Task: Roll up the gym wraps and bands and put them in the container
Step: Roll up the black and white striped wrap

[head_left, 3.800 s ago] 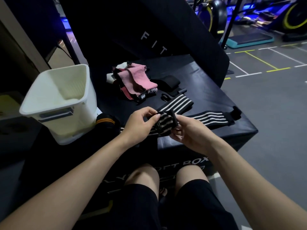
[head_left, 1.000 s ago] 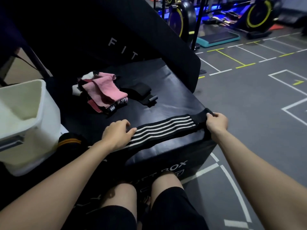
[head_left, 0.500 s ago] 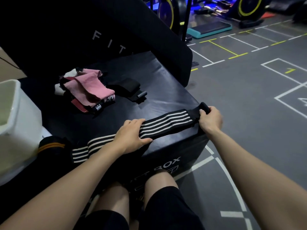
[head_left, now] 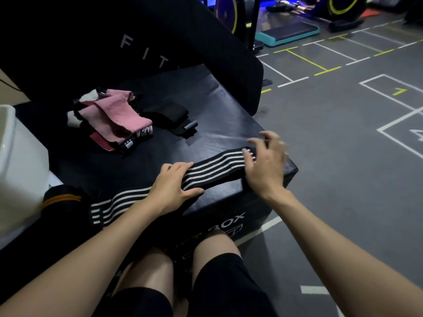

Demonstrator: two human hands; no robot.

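A black wrap with white stripes lies stretched flat along the near edge of the black soft box. My left hand presses flat on its middle with straight fingers. My right hand hovers over the wrap's right end, fingers spread and blurred, holding nothing. Its left end trails off the box beside a black band with orange stripes. Pink bands and a black wrap lie further back. The white container stands at the left edge.
A tall black padded block rises behind the box. Grey gym floor with painted lines spreads to the right, with a teal step platform and exercise bikes at the back. My knees are below the box.
My right hand has let go of the wrap's right end and opened above it. My left hand has slid right along the wrap, which now lies flat on the box.
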